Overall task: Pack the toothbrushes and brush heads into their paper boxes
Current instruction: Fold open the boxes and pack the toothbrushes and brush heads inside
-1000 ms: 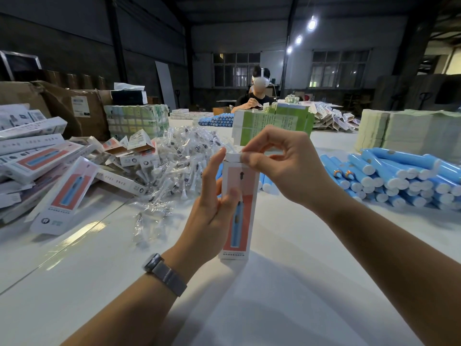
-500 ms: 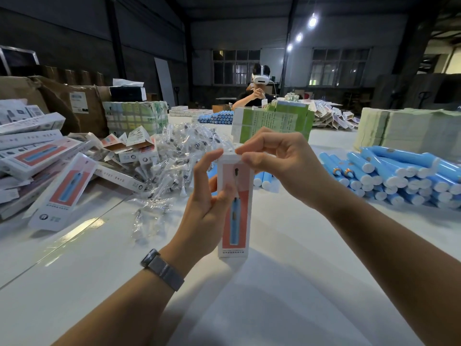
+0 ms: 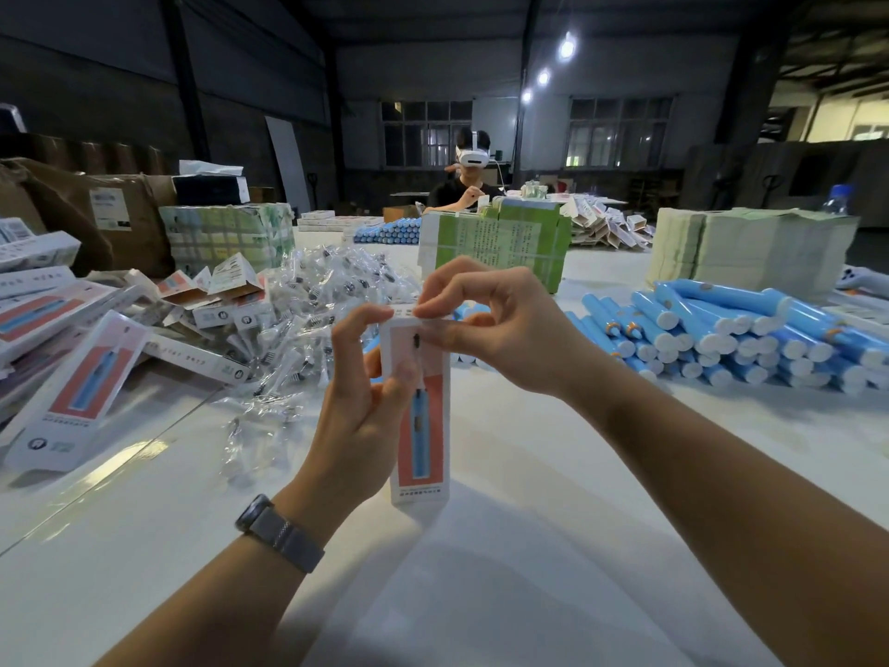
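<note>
- Toothbrush box point(image 3: 420, 416) stands upright on the worktop point(image 3: 529, 546), center front, prob so the top end faces up for closing.
- Left hand point(image 3: 358, 416) wraps the box's side w/ a grasping grip, steadying it.
- Right hand point(image 3: 500, 329) pinches the top flap point(image 3: 409, 312), looks like tucking it in.
- Blue toothbrush handles point(image 3: 721, 334) piled right, bagged brush heads point(image 3: 308, 300) left, both within reach.

Dim hall, bright ceiling lamps point(image 3: 566, 49), glare on the table point(image 3: 529, 546), wide-angle edge bending.

Matt paper box point(image 3: 422, 426); glossy white table point(image 3: 529, 546)
</note>
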`<state>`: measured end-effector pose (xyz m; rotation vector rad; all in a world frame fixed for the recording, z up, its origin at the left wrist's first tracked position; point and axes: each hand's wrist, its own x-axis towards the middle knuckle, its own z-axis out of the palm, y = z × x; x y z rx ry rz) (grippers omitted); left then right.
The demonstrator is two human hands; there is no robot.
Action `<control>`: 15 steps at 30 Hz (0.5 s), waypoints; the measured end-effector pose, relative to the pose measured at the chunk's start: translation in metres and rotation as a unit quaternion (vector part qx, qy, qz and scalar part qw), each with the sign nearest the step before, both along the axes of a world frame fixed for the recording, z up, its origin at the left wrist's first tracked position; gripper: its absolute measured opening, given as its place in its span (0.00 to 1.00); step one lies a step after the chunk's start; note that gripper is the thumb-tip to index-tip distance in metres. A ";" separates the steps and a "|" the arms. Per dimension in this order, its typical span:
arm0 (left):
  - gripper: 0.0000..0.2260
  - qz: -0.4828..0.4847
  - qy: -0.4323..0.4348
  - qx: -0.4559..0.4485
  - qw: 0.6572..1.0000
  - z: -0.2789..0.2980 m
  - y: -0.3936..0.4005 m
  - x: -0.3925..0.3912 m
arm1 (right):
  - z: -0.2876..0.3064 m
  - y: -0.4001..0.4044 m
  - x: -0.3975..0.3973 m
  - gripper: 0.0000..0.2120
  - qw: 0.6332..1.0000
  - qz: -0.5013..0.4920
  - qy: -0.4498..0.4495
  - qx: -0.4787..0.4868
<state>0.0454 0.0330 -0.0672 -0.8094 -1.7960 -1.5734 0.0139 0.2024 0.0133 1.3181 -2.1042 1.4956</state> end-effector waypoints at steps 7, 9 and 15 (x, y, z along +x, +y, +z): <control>0.24 -0.038 -0.034 -0.021 0.998 -0.005 0.001 -0.001 | -0.011 -0.008 -0.003 0.07 0.983 -0.175 0.056 -0.022; 0.30 -0.076 -0.058 -0.033 0.995 -0.011 0.005 -0.001 | -0.015 -0.009 0.000 0.08 0.977 -0.213 0.030 -0.003; 0.32 -0.101 -0.048 -0.100 0.989 -0.022 0.020 -0.002 | -0.017 0.024 0.031 0.29 0.950 -0.229 0.018 0.213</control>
